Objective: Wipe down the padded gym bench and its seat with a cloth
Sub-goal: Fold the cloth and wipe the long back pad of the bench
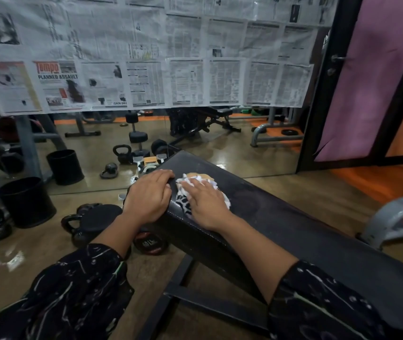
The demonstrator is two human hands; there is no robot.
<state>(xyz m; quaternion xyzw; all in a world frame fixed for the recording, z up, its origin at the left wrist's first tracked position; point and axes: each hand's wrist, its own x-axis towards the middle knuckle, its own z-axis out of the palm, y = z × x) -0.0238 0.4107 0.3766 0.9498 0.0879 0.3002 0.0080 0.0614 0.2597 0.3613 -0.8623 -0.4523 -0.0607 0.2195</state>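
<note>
A long black padded gym bench [281,217] runs from the lower right up to the middle of the head view. My right hand [205,200] lies flat on a crumpled patterned cloth [201,179], white, tan and black, pressing it onto the bench top near the far end. My left hand [150,192] grips the bench's left edge beside the cloth, fingers curled over the padding. Both arms wear dark patterned sleeves. Part of the cloth is hidden under my right hand.
A wall mirror [244,148] covered above with newspaper sheets [146,57] stands just beyond the bench. Kettlebells [72,224], a dumbbell [151,244] and a black bin [26,202] sit on the floor at the left. A grey metal frame [396,217] stands at the right.
</note>
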